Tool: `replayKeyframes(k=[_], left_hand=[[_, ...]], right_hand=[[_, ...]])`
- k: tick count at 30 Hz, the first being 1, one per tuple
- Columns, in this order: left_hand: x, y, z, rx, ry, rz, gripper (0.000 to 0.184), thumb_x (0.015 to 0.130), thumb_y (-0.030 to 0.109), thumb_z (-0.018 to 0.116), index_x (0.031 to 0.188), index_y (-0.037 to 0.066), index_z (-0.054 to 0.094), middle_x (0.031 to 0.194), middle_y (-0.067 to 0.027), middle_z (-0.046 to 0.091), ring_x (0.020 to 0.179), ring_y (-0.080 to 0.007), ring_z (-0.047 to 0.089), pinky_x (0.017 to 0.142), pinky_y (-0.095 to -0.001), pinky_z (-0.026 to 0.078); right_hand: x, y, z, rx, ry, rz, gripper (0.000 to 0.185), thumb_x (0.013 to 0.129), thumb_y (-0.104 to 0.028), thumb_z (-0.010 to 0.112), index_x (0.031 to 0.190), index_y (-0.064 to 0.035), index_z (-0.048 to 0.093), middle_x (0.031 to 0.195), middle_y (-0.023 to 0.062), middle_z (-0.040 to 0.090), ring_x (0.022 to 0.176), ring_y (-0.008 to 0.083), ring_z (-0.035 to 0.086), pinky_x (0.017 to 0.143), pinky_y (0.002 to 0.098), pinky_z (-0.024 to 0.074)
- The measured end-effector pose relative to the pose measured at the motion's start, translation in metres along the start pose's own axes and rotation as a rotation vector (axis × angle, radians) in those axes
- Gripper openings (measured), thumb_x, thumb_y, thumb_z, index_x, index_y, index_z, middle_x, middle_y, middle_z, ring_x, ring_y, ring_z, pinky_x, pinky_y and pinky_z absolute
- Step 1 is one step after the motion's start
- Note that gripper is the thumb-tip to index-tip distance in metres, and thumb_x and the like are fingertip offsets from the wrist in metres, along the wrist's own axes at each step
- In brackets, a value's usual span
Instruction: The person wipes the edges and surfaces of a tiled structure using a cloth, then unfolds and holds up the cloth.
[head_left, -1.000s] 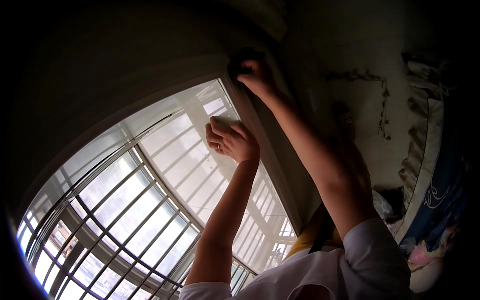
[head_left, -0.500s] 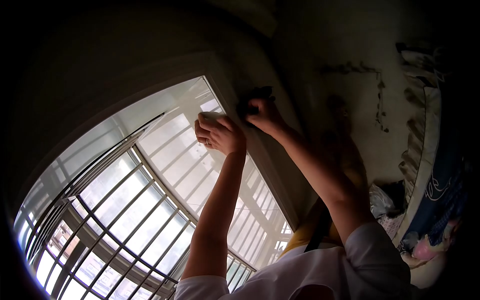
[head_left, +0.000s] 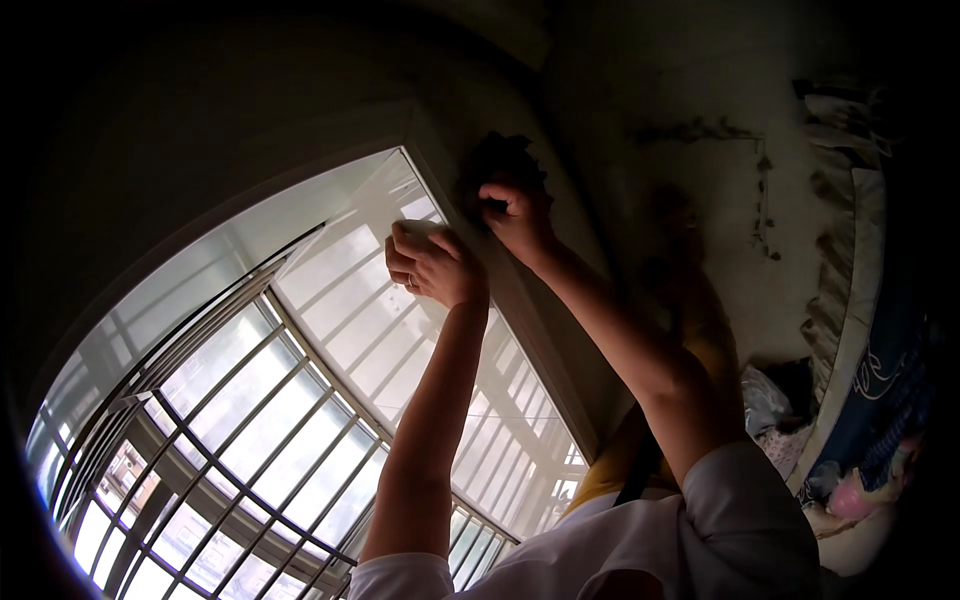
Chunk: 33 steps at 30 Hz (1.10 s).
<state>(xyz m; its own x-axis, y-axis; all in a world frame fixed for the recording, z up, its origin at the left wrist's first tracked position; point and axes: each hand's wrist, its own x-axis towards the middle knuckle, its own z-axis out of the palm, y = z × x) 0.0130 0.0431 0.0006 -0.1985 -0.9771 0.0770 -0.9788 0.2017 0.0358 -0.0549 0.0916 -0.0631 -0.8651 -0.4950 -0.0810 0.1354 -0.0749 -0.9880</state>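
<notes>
My left hand (head_left: pixel 436 268), with a ring on one finger, is curled at the edge of the glossy white window sill (head_left: pixel 365 300). A pale thing (head_left: pixel 422 229) shows between its thumb and fingers, too little of it to name. Just to the right, my right hand (head_left: pixel 522 218) has its thumb and forefinger pinched together at a dark, ragged-edged thing (head_left: pixel 505 160). That dark thing hangs in shadow beside the sill's frame, and its kind cannot be made out.
A barred window (head_left: pixel 270 420) curves along the left, throwing bright reflections onto the sill. To the right stands a bed with a ruffled edge (head_left: pixel 825 250) and dark blue fabric (head_left: pixel 870 400). A clear plastic bag (head_left: pixel 765 400) lies beside it. A vine-like pattern (head_left: pixel 765 190) marks the pale surface beyond.
My right hand has shifted slightly up and left, and more of the dark thing shows above it. My left hand stays almost in place, its fingers still curled.
</notes>
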Motion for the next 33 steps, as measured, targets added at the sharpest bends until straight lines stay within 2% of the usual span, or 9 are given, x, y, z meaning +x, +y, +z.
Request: replayKeyframes(k=[4, 7, 13, 15, 19, 20, 26, 29, 33], left_hand=[[-0.001, 0.001, -0.001, 0.011, 0.008, 0.006, 0.058, 0.088, 0.04, 0.034, 0.134, 0.005, 0.034, 0.136, -0.013, 0.031, 0.122, -0.0354, 0.031, 0.097, -0.0523, 0.032], [-0.001, 0.0, 0.0, -0.025, 0.001, 0.013, 0.054, 0.088, 0.04, 0.034, 0.132, 0.01, 0.032, 0.135, -0.0116, 0.029, 0.122, -0.0356, 0.028, 0.097, -0.0523, 0.03], [-0.001, 0.001, -0.001, 0.01, 0.003, 0.001, 0.058, 0.09, 0.044, 0.032, 0.134, 0.006, 0.034, 0.136, -0.0127, 0.031, 0.123, -0.0353, 0.03, 0.097, -0.0519, 0.032], [-0.001, 0.0, -0.001, 0.008, 0.011, 0.011, 0.059, 0.09, 0.044, 0.032, 0.134, 0.006, 0.034, 0.136, -0.0129, 0.031, 0.123, -0.0354, 0.03, 0.097, -0.0519, 0.032], [-0.001, -0.003, 0.003, 0.026, 0.013, 0.038, 0.06, 0.089, 0.044, 0.032, 0.135, 0.005, 0.032, 0.135, -0.0131, 0.031, 0.122, -0.0357, 0.031, 0.096, -0.0515, 0.031], [-0.001, -0.004, 0.003, 0.025, 0.012, 0.038, 0.06, 0.089, 0.044, 0.032, 0.135, 0.005, 0.032, 0.135, -0.0131, 0.031, 0.122, -0.0357, 0.031, 0.096, -0.0515, 0.031], [0.0, -0.002, 0.002, 0.019, -0.001, 0.019, 0.06, 0.089, 0.043, 0.033, 0.135, 0.004, 0.032, 0.135, -0.0135, 0.031, 0.122, -0.0362, 0.032, 0.096, -0.0514, 0.031], [0.0, -0.003, 0.002, 0.023, 0.022, 0.034, 0.06, 0.089, 0.043, 0.033, 0.135, 0.004, 0.032, 0.135, -0.0136, 0.032, 0.121, -0.0365, 0.033, 0.096, -0.0514, 0.031], [-0.001, -0.002, -0.001, -0.001, 0.001, 0.023, 0.06, 0.089, 0.043, 0.033, 0.135, 0.005, 0.033, 0.135, -0.0132, 0.032, 0.122, -0.0363, 0.031, 0.097, -0.0509, 0.031]], right_hand=[[-0.013, -0.005, -0.014, -0.05, -0.109, -0.119, 0.014, 0.065, 0.007, 0.062, 0.075, -0.0031, 0.06, 0.074, 0.0093, 0.058, 0.068, 0.026, 0.059, 0.058, 0.0338, 0.046], [-0.033, -0.01, -0.028, -0.035, -0.225, -0.046, 0.015, 0.065, 0.01, 0.061, 0.075, -0.0006, 0.058, 0.073, 0.0092, 0.056, 0.064, 0.0244, 0.056, 0.055, 0.0309, 0.0425], [-0.009, -0.001, -0.007, -0.006, -0.041, -0.07, 0.016, 0.064, 0.012, 0.06, 0.073, -0.0005, 0.056, 0.07, 0.0097, 0.053, 0.064, 0.0213, 0.054, 0.055, 0.0288, 0.0403], [-0.008, 0.0, -0.008, -0.01, -0.067, -0.098, 0.014, 0.065, 0.009, 0.06, 0.075, -0.001, 0.059, 0.073, 0.0106, 0.056, 0.067, 0.0257, 0.058, 0.056, 0.032, 0.0432], [-0.016, -0.011, -0.023, -0.182, -0.108, -0.222, 0.017, 0.063, 0.01, 0.061, 0.076, -0.0015, 0.059, 0.073, 0.0103, 0.056, 0.069, 0.026, 0.058, 0.059, 0.0333, 0.0442], [-0.018, -0.007, -0.019, -0.068, -0.138, -0.139, 0.019, 0.063, 0.009, 0.062, 0.078, -0.0016, 0.059, 0.074, 0.0104, 0.057, 0.069, 0.0263, 0.058, 0.06, 0.0337, 0.0449], [-0.007, 0.004, -0.025, -0.041, -0.298, -0.081, 0.019, 0.064, 0.007, 0.064, 0.081, -0.0009, 0.06, 0.078, 0.0106, 0.059, 0.071, 0.0271, 0.06, 0.061, 0.0334, 0.0461], [-0.008, 0.0, -0.025, -0.038, -0.258, -0.096, 0.017, 0.066, 0.009, 0.063, 0.079, -0.0004, 0.057, 0.074, 0.0101, 0.057, 0.066, 0.0232, 0.058, 0.058, 0.0309, 0.0433], [-0.016, 0.007, -0.02, -0.052, -0.226, -0.117, 0.017, 0.067, 0.008, 0.064, 0.08, -0.0004, 0.057, 0.076, 0.01, 0.059, 0.07, 0.0239, 0.06, 0.061, 0.0304, 0.0453]])
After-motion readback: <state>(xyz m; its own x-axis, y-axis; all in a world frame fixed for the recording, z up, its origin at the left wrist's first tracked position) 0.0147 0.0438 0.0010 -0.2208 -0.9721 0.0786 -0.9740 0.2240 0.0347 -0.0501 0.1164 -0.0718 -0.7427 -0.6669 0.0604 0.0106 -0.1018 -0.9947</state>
